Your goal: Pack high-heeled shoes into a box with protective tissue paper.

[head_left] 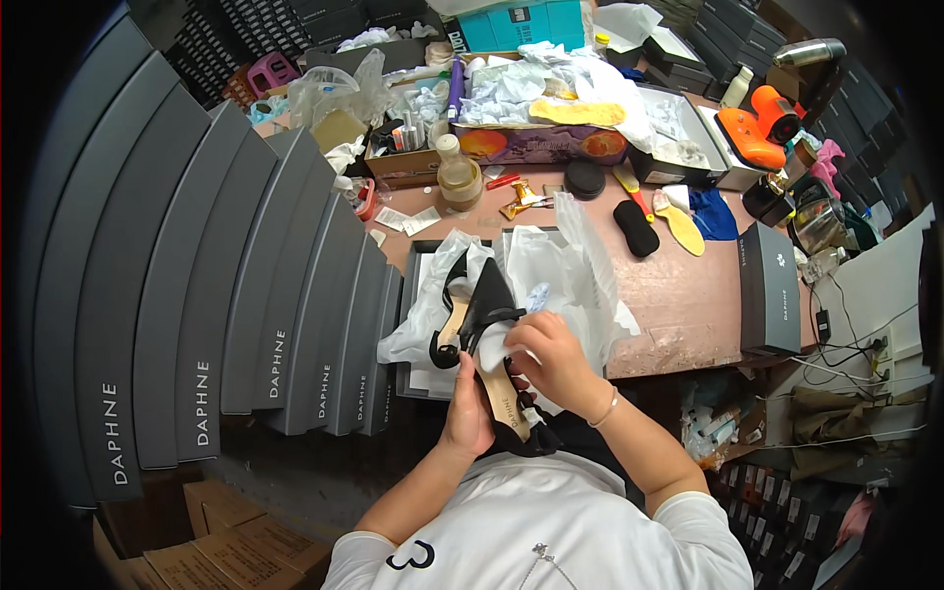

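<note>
A black pointed shoe [489, 303] with a beige insole is gripped in my left hand [466, 417], its toe pointing away from me. White paper stuffing [492, 350] shows at the shoe's opening. My right hand [557, 362] has its fingers curled at that paper, partly hidden behind the hand's own back. The matching black shoe [455, 317] lies just to the left, on crumpled white tissue paper [418, 313]. Under both is an open dark grey shoebox [420, 247], and more tissue paper [580, 280] spreads over its right side.
Tall stacks of grey shoeboxes [246, 275] rise on the left. A printed carton [541, 145] of crumpled paper stands at the back, near a pump bottle [459, 177]. A black brush [635, 228], yellow insole [680, 226] and upright grey box [770, 290] are to the right.
</note>
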The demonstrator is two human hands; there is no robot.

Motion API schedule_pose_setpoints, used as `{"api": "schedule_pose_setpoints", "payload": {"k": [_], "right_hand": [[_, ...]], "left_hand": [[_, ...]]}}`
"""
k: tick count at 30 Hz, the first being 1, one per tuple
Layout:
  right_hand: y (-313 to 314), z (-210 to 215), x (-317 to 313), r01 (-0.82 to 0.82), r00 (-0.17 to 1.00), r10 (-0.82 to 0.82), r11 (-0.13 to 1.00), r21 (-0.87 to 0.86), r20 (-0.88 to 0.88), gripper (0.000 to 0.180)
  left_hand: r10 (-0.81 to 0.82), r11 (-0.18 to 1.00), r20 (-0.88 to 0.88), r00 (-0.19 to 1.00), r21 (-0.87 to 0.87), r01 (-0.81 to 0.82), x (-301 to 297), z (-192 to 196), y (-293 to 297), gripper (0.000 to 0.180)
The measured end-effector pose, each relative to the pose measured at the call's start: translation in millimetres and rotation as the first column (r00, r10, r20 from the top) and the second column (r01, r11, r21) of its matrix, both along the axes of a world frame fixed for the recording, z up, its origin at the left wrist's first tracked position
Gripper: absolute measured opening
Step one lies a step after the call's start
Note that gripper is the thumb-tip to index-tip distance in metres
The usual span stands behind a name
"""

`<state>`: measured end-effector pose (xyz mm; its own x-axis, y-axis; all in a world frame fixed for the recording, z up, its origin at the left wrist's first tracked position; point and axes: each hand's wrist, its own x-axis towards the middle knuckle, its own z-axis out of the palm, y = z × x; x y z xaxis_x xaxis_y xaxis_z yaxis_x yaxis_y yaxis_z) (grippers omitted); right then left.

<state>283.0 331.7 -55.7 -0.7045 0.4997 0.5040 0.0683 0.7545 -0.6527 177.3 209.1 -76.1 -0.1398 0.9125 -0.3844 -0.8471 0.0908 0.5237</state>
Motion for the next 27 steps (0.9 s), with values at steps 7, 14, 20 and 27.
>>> {"api": "schedule_pose_setpoints", "payload": {"k": [7, 14, 20, 27], "right_hand": [[-3.8, -39.9, -48.6, 0.284, 0.953, -0.296, 0.947, 0.151, 0.063, 0.048], [73.7, -65.5, -2.9, 0.189, 0.951, -0.168, 0.98, -0.057, 0.259, 0.059], [78.7, -116.3, 2.0, 0.184, 0.857, -0.161, 0.983, 0.002, 0.49, 0.037], [-2.5, -34.3, -9.5, 0.016, 0.989, -0.025, 0.998, 0.067, 0.146, 0.036]], "left_hand": [[0.186, 0.977, -0.14, 0.972, -0.075, -0.198, 36.3, -16.0, -16.4, 0.032], [0.185, 0.972, 0.055, 0.981, -0.158, -0.175, -6.8, -29.2, -28.9, 0.046], [0.141, 0.986, 0.101, 0.985, -0.105, -0.131, -12.9, -22.0, -10.2, 0.051], [0.036, 0.995, -0.077, 0.996, -0.087, -0.043, 5.3, -31.9, -10.0, 0.055]]}}
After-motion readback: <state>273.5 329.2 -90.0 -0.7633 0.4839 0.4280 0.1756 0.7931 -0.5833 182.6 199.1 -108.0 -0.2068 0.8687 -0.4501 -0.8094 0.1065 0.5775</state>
